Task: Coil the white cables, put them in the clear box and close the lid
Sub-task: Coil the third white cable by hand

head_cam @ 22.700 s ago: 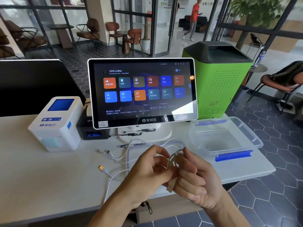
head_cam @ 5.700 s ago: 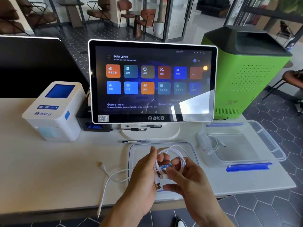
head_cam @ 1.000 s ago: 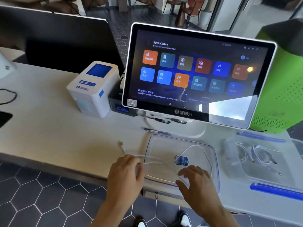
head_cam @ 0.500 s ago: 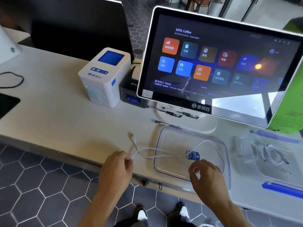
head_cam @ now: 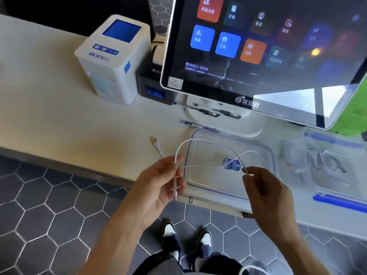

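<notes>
Readable writing first: Chinese brand characters with a round logo on the bottom bezel of the touchscreen terminal, the same mark in blue on the white receipt printer, a QR code at the screen's lower left corner, coloured app tiles with small Chinese captions (too blurred to read). Blue label on the clear lid, text illegible.

Around: black device wedged between printer and terminal; a pen lying just beyond the lid, before the terminal's stand; green cabinet at the far right edge; white counter over dark hexagonal floor tiles, two shoes visible below.

White cable lifted above the lid, looping from one hand to the other and crossing itself over the label. Left hand curled around a doubled stretch of cable, one plug end hanging past the palm, another connector sticking out over the counter to the upper left. Right hand pinching the cable's other stretch between thumb and fingertip near the label. Clear box well to the right, open, with coiled cables already inside, blue clip along its near edge.
</notes>
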